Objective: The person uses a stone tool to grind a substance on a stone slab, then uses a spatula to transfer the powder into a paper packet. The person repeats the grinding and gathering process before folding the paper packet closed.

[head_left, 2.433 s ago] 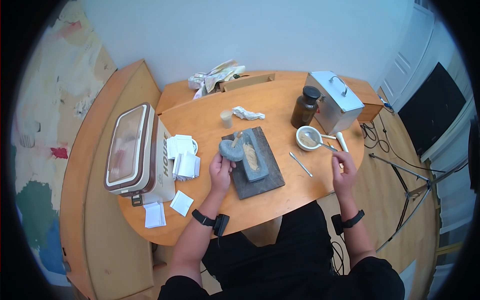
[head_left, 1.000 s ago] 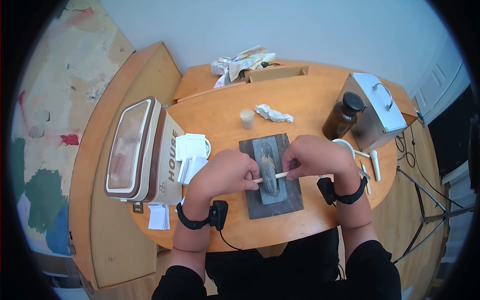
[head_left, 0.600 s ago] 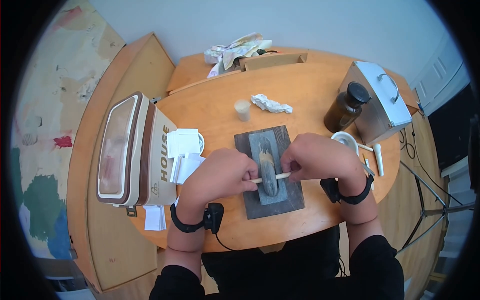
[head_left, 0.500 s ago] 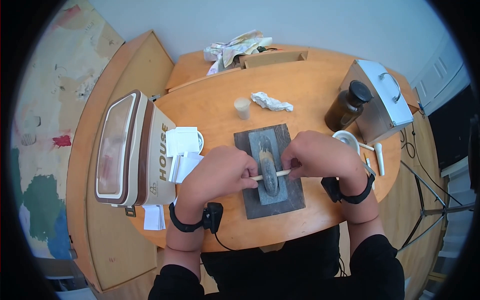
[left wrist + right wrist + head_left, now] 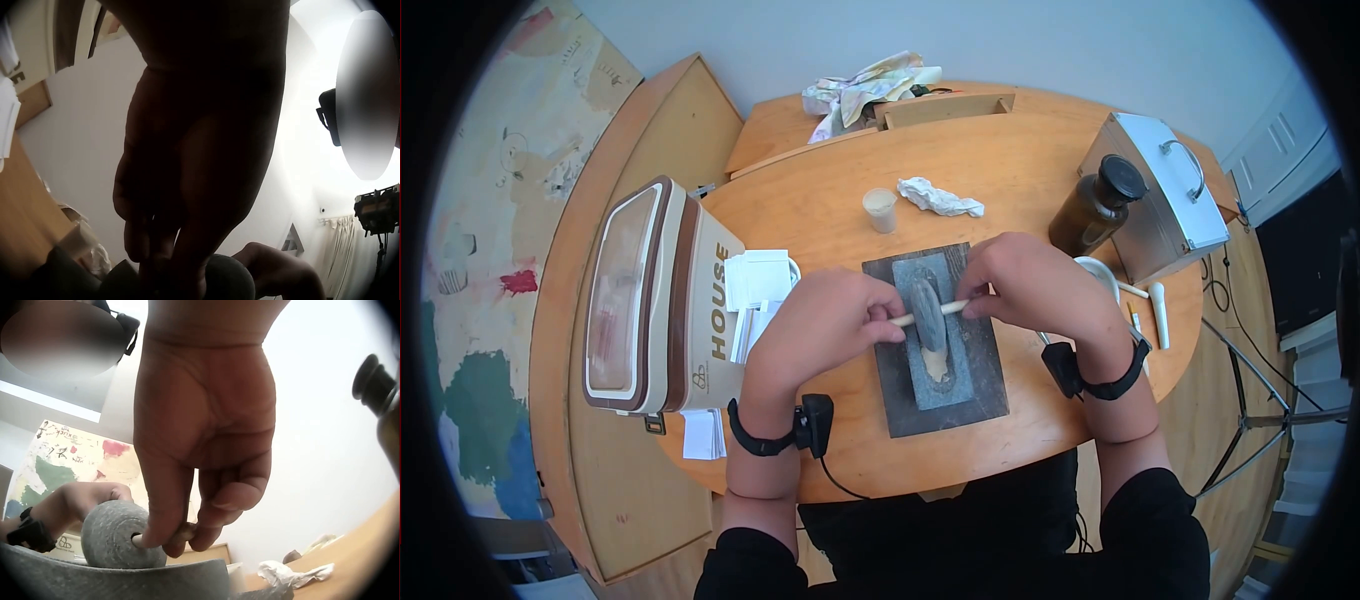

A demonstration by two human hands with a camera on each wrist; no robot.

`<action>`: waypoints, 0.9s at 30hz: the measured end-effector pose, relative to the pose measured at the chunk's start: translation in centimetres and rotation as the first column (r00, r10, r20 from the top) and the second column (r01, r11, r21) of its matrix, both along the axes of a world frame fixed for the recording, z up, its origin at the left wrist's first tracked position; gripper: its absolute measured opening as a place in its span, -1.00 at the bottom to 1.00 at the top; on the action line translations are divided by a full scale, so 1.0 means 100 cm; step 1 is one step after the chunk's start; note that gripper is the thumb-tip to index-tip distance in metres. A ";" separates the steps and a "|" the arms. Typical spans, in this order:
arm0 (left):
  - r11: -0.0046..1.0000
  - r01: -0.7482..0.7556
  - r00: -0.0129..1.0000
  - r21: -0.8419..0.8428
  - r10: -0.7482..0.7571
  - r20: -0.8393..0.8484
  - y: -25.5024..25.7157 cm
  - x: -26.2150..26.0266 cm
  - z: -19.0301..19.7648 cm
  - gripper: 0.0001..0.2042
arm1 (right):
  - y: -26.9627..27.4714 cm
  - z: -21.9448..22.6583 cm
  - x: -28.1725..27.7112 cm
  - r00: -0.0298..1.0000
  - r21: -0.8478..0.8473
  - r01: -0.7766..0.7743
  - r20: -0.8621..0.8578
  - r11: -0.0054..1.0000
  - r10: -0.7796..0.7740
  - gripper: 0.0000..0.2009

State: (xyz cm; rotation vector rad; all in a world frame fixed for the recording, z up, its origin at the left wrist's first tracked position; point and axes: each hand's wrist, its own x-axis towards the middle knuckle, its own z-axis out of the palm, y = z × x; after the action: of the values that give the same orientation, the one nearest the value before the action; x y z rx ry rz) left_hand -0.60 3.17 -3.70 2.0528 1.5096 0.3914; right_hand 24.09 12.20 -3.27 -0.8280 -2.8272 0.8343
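We have one stone wheel (image 5: 929,300) standing in one stone trough (image 5: 951,368) on a dark slab (image 5: 898,395) at the worktop (image 5: 820,210) middle. One wooden axle (image 5: 920,315) runs through it; our left hand (image 5: 830,320) has its grip clenched round one end, our right hand (image 5: 1025,290) pinches the other. Uneven pushing could tip the wheel off the rim and spill the powder (image 5: 937,366), seemingly one small heap. Nearby: one brown bottle (image 5: 1097,208), one small cup (image 5: 880,210).
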 end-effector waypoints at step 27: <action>1.000 0.005 1.000 -0.023 -0.005 0.012 -0.003 0.007 0.001 -0.81 | -0.008 0.000 0.000 0.998 -0.023 -0.025 0.064 0.999 0.026 -0.88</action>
State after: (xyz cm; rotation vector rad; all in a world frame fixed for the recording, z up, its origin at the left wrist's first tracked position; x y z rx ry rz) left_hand 0.14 2.86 -3.64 2.0327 1.4951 0.3816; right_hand 24.12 11.37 -3.28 -0.8385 -2.8953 0.8593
